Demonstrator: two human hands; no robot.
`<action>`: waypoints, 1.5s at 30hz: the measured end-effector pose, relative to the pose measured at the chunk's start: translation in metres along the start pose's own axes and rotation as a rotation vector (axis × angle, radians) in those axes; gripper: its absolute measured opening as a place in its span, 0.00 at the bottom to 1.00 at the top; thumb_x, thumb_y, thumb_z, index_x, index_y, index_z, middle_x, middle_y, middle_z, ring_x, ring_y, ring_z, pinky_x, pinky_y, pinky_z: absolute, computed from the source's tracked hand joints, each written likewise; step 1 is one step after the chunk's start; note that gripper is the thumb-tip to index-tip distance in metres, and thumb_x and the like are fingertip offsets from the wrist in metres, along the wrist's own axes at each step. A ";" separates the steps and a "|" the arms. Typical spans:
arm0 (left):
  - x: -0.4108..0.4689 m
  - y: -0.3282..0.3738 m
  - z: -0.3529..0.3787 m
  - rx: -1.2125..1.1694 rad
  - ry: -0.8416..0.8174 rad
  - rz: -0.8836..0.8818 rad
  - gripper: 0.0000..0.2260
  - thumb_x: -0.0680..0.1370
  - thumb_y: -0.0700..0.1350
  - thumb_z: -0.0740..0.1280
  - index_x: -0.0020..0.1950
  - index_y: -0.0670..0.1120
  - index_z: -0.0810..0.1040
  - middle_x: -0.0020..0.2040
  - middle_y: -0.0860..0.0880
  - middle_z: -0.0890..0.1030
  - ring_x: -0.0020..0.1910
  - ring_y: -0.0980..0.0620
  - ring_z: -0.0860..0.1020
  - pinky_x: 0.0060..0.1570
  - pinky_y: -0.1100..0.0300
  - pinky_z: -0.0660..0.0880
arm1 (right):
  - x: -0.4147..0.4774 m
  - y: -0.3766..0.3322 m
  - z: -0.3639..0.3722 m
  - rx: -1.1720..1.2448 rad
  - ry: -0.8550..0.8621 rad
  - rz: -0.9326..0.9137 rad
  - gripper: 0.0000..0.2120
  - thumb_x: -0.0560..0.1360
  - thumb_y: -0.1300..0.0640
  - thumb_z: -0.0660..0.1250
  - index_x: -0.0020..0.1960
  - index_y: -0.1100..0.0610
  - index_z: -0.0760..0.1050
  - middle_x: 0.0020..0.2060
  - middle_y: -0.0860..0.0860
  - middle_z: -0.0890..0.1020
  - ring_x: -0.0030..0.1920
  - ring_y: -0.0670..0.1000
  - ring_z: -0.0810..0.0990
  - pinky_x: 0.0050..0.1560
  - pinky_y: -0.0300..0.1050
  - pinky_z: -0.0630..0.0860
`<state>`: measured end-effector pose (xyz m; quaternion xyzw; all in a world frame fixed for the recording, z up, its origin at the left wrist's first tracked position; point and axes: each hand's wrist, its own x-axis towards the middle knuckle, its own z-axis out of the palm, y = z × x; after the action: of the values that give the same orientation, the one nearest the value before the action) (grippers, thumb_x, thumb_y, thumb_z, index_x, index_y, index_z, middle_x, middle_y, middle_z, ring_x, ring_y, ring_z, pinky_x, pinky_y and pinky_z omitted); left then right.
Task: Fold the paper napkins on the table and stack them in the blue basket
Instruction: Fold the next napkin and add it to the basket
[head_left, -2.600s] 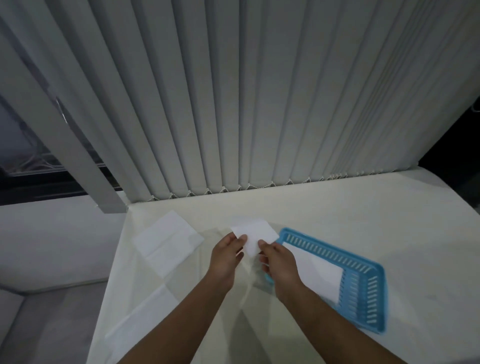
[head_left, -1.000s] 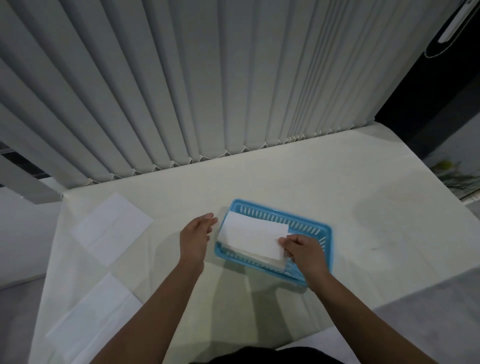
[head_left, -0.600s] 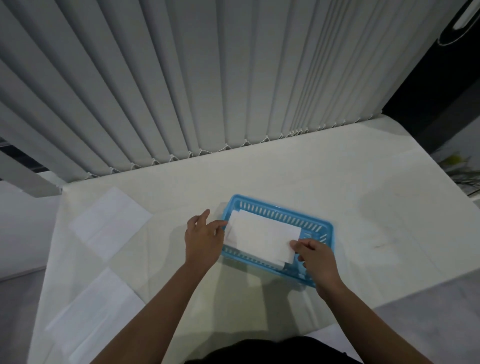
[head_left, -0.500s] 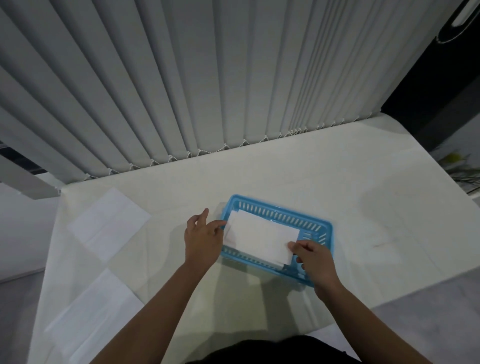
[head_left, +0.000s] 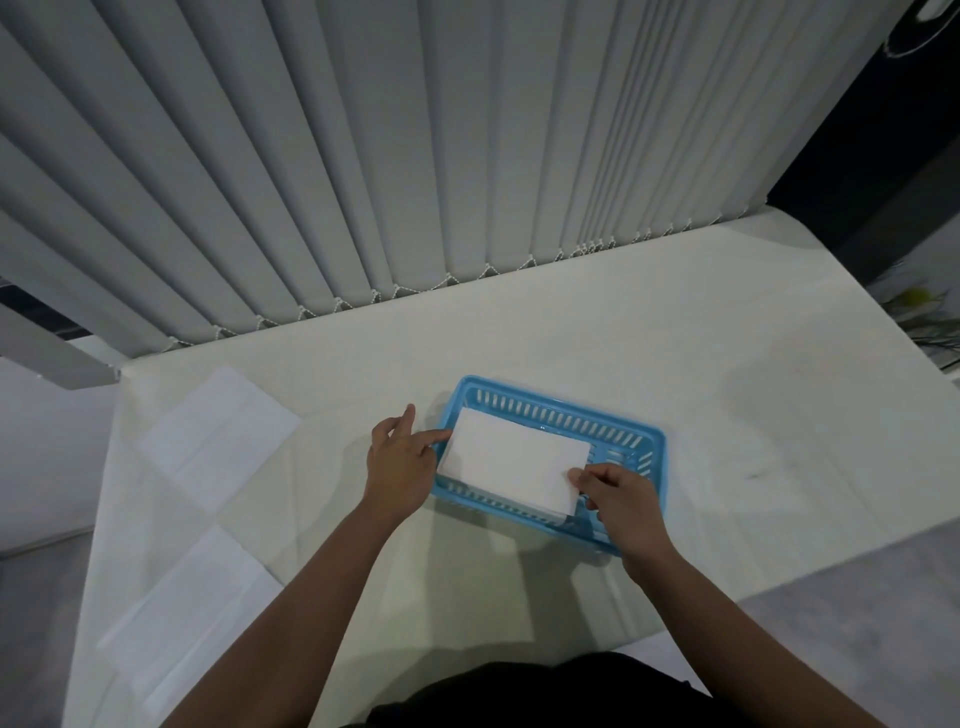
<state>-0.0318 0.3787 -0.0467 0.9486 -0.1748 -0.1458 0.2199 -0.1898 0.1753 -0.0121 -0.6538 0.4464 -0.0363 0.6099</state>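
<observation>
A blue slotted basket stands on the white table just ahead of me. A folded white napkin lies in it, on top of other white paper whose edge shows below it. My right hand pinches the napkin's near right corner with thumb and fingers. My left hand rests beside the basket's left end, fingers apart, a fingertip touching the napkin's left edge. Two unfolded napkins lie on the table's left side, one far, one near.
Grey vertical blinds hang along the table's far edge. The table's left edge drops off just past the unfolded napkins. A dark opening and a plant are at the far right. White tabletop lies right of the basket.
Both hands carried the folded napkin from in front of me over to the basket and lowered it in. The left hand let go and settled beside the basket's left end.
</observation>
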 end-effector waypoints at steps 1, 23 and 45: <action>0.000 -0.001 0.000 0.003 -0.006 0.002 0.18 0.80 0.39 0.56 0.62 0.55 0.78 0.76 0.46 0.62 0.71 0.42 0.58 0.66 0.49 0.66 | 0.000 -0.001 0.001 -0.007 0.002 -0.006 0.07 0.73 0.57 0.72 0.37 0.55 0.80 0.33 0.49 0.80 0.34 0.48 0.74 0.36 0.41 0.71; -0.012 0.011 -0.004 -0.158 0.160 0.088 0.16 0.78 0.42 0.61 0.66 0.51 0.73 0.71 0.48 0.70 0.68 0.47 0.65 0.67 0.53 0.63 | 0.004 0.010 -0.002 -0.196 0.092 -0.061 0.16 0.72 0.48 0.72 0.36 0.61 0.80 0.32 0.56 0.82 0.30 0.48 0.74 0.32 0.43 0.69; -0.027 0.040 0.035 0.361 -0.040 0.276 0.30 0.76 0.65 0.34 0.77 0.56 0.42 0.79 0.49 0.44 0.78 0.48 0.42 0.70 0.45 0.30 | 0.004 0.017 0.006 -0.882 0.003 -0.605 0.26 0.78 0.38 0.57 0.71 0.50 0.67 0.73 0.50 0.67 0.73 0.54 0.63 0.72 0.55 0.59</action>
<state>-0.0793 0.3433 -0.0527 0.9367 -0.3303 -0.0993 0.0608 -0.1932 0.1801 -0.0300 -0.9475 0.2117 -0.0204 0.2388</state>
